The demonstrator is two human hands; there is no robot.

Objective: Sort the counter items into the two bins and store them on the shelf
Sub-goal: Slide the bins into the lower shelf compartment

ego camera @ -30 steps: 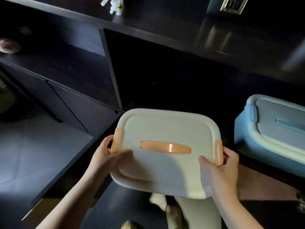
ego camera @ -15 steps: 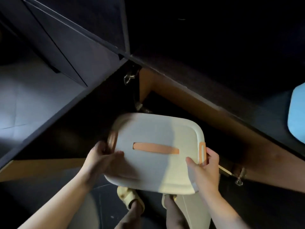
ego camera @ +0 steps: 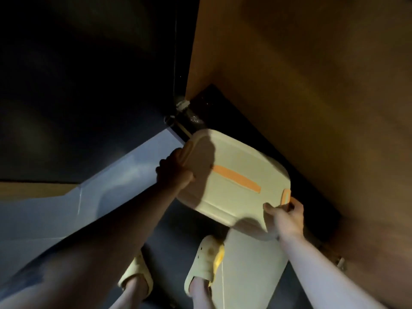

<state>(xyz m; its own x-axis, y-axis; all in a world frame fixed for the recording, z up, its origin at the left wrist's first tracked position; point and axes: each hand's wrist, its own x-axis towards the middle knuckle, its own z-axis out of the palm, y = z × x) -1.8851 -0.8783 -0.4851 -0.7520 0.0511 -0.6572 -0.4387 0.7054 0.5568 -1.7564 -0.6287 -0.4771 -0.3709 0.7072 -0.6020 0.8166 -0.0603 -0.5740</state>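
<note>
Cream bin (ego camera: 234, 181), lid latched, gripped at both ends by our left hand (ego camera: 176, 172) and right hand (ego camera: 287, 214); packed, we judge; shelving it remains.

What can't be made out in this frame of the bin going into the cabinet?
- Contents of the cream bin: hidden by its closed lid, head view.
- Left hand grip: in deep shadow, fingers wrapped under the bin's edge.
- Cabinet interior and whatever the bin will rest on: too dark, partly hidden by the bin.
- Right hand fingers: hidden behind the bin's side by the orange latch.
- Blue bin: out of frame.
</note>
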